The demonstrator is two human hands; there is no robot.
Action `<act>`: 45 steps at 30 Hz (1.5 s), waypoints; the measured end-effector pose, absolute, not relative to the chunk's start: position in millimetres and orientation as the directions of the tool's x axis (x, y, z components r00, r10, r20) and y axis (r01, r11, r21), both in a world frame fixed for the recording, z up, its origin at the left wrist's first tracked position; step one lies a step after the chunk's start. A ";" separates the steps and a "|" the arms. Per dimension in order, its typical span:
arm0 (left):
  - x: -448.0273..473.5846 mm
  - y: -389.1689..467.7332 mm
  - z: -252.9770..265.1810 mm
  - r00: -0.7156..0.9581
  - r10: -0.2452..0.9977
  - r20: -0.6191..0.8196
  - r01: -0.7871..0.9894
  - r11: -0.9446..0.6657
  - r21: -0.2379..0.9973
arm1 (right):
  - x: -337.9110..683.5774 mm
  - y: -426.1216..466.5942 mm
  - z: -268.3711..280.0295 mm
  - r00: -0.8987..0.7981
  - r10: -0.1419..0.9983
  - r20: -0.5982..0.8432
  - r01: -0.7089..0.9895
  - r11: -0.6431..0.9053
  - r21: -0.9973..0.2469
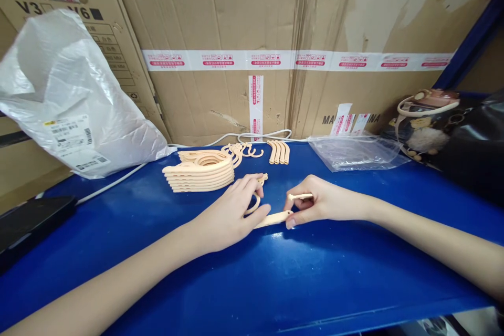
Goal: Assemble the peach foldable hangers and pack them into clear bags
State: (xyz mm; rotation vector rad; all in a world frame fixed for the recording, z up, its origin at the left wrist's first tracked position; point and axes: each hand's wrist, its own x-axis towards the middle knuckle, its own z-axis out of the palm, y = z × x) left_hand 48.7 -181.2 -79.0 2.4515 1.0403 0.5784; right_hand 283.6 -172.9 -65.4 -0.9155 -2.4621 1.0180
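Over the blue tabletop, my left hand point(232, 215) grips a cream plastic folding hanger point(273, 219), its fingers curled around the middle and partly hiding it. My right hand point(321, 202) pinches the right end of the hanger's flat arm between thumb and finger. A thin cream piece point(301, 197) also sticks out across the curled fingers of that hand. Left of my hands lies a neat stack of cream hangers point(200, 178), hooks pointing right. Several curved cream arm pieces point(279, 152) sit side by side behind my hands.
A white plastic bag point(71, 94) with a label leans at the left, near a dark flat device point(31, 226). A clear plastic bag point(354, 152) lies at back right beside a dark bag point(476, 142). Large cardboard boxes point(220, 105) wall off the back; a white cable point(114, 184) crosses the left.
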 end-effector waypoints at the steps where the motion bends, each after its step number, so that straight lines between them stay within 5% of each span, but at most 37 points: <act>1: 48.5 -181.2 -78.9 0.634 0.745 0.209 0.573 -0.634 0.520 | 283.3 -173.1 -65.4 -0.746 0.665 0.050 0.439 0.545 -0.714; 7: 43.6 -180.4 -77.6 0.701 0.672 0.238 0.480 -0.692 0.539 | 283.4 -170.0 -68.6 -0.731 0.678 0.081 0.463 0.580 -0.670; 25: 45.5 -186.3 -78.0 0.742 0.630 0.231 0.546 -0.767 0.336 | 282.9 -170.2 -66.3 -0.711 0.699 0.075 0.466 0.548 -0.695; 32: 45.6 -183.4 -77.8 0.734 0.638 0.233 0.563 -0.764 0.317 | 283.2 -175.7 -61.0 -0.554 0.823 0.124 0.436 0.413 -0.799; 39: 45.3 -183.1 -76.7 0.722 0.645 0.252 0.541 -0.753 0.375 | 282.4 -170.2 -59.0 -0.629 0.763 0.148 0.564 0.579 -0.589; 45: 44.5 -182.7 -76.7 0.719 0.647 0.255 0.524 -0.745 0.413 | 281.9 -169.8 -60.5 -0.664 0.738 0.125 0.546 0.592 -0.593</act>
